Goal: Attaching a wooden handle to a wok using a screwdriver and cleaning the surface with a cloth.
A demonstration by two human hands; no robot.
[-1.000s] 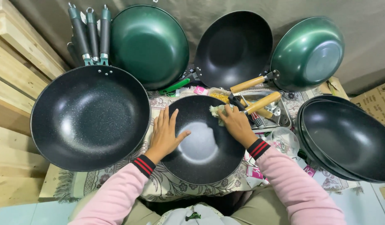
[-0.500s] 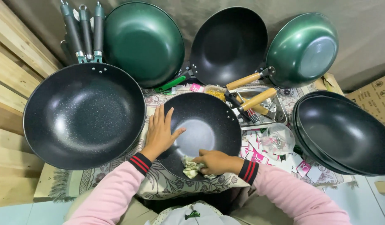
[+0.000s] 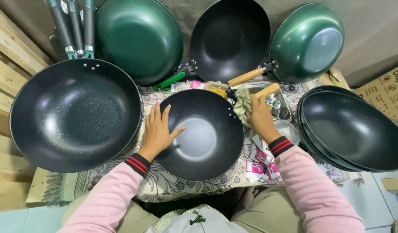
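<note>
The black non-stick wok (image 3: 199, 133) is sitting in the middle of the cloth-covered table (image 3: 164, 187), right in front of the person. The left hand (image 3: 158, 131) is lying flat and open across its left rim, pinning it rather than grasping it. The right hand (image 3: 259, 118) is clenching a crumpled greenish rag (image 3: 242, 103) at the wok's far right rim, just beside a wooden handle (image 3: 267, 90).

Things I'd be worrying about: that wok is round-bottomed and only being held by a flat palm, so a hard wipe could be tipping or spinning it. It's also nearly touching the big speckled wok (image 3: 76, 114) on the left, so a slide means coatings scraping. And the stacked dark woks (image 3: 354, 129) on the right are hanging past the table edge, so an elbow bump looks risky.
</note>
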